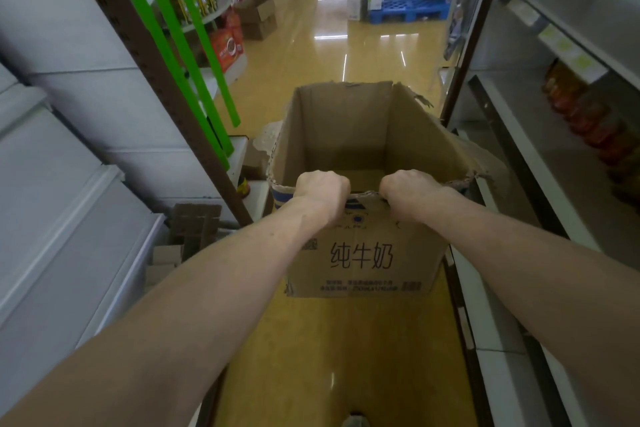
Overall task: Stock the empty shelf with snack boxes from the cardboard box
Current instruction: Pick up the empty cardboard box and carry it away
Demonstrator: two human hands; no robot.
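A glossy yellow floor [311, 45] runs up the middle of the frame. White shelving [540, 163] fills the right side, and pale panelled units [69, 156] fill the left.

The cardboard box [367, 260] sits at the centre of the frame, open at the top with torn flaps. Black characters are printed on its near wall. Its inner walls and a strip of the bottom show as plain brown card. Whether it rests on the floor or hangs just above it I cannot tell.

Two bare forearms reach in from the lower corners. The left hand [320, 191] and right hand [407, 189] lie close together on the near rim of the box. The fingers [337, 180] of both hands are curled over the edge and grasp it, their tips hidden inside.

At right of the frame, a blurred row of red and orange snack packs [581, 107] stands on a lower board of the shelving. Green strips [180, 45] slant across the upper left. A blue pallet [408, 9] carrying white cartons lies at the top centre. Brown cartons [258, 17] sit on the floor to its left. Folded card pieces [194, 229] lean at the lower left, beside the box.
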